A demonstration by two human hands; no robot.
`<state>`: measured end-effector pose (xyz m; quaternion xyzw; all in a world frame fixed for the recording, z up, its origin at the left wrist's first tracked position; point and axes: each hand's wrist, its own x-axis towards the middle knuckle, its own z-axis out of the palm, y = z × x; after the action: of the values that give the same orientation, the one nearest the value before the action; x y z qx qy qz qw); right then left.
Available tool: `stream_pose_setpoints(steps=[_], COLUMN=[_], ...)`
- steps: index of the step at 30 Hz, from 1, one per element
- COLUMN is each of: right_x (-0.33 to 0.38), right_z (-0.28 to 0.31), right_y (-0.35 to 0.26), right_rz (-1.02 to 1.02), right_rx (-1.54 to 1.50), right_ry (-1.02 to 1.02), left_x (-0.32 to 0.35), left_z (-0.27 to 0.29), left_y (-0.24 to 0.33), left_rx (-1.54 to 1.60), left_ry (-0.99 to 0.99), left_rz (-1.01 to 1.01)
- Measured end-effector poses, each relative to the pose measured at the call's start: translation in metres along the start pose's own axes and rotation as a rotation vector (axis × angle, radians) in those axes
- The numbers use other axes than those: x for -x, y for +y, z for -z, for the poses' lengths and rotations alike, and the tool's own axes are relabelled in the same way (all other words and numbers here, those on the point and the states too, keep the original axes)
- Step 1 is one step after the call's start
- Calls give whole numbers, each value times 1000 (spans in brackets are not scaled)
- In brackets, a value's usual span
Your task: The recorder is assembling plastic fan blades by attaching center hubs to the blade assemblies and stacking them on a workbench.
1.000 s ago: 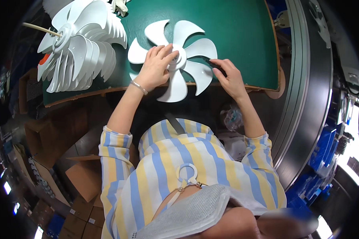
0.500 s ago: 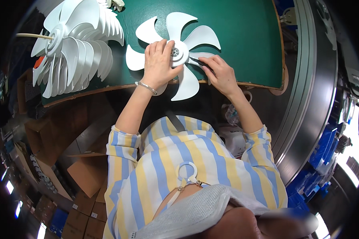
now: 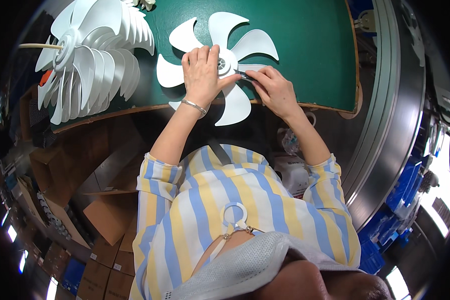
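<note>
A white fan blade wheel point(image 3: 237, 105) with several curved blades lies flat on the green tabletop, its round hub showing an opening in the middle. My left hand point(image 3: 201, 75) rests on it, fingers laid over the left side of the hub and thumb stretched right. My right hand point(image 3: 275, 91) is closed in a pinch around a slim dark tool point(image 3: 244, 75). The tool's tip meets the hub's right edge, at the root of a blade, close to my left thumb. Its exact kind is hard to make out.
At the left stands a stack of similar white fan blade wheels point(image 3: 92, 65), threaded on a pale rod point(image 3: 40, 46). The green table point(image 3: 315, 60) ends in a worn brown edge near me. Cardboard boxes point(image 3: 110, 215) sit on the lower left; a metal rail point(image 3: 380, 130) runs along the right.
My right hand has slid the dark tool slightly left, closer against the hub. My left thumb has moved up beside the tool's tip, and the left hand has shifted slightly right.
</note>
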<state>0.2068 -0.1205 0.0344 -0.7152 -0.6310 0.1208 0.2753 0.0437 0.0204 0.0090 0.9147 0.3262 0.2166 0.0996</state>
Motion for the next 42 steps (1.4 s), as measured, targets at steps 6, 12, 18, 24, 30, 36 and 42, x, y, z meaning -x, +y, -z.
stream_pose_setpoints(steps=[6,12,18,24,30,36,42], right_x=[-1,-3,-1,0,2,5,7], right_z=[2,2,1,14,13,12,-2], right_y=[-1,-1,-1,-4,-4,-11,-11], right_rz=[0,-11,14,-24,-28,35,90], right_rx=[26,17,52,82,-23,-41,-62], right_ry=[-23,-1,34,76,52,-48,-87], left_x=[0,-1,0,-1,-2,11,11], left_z=[0,-3,-3,0,8,16,14], left_y=[0,-1,-2,-5,-19,-19,-19], left_rx=[-3,16,5,12,156,130,112], left_ry=[-48,-10,-35,-52,-204,-227,-229], left_rz=[26,21,28,-3,-131,-91,-92])
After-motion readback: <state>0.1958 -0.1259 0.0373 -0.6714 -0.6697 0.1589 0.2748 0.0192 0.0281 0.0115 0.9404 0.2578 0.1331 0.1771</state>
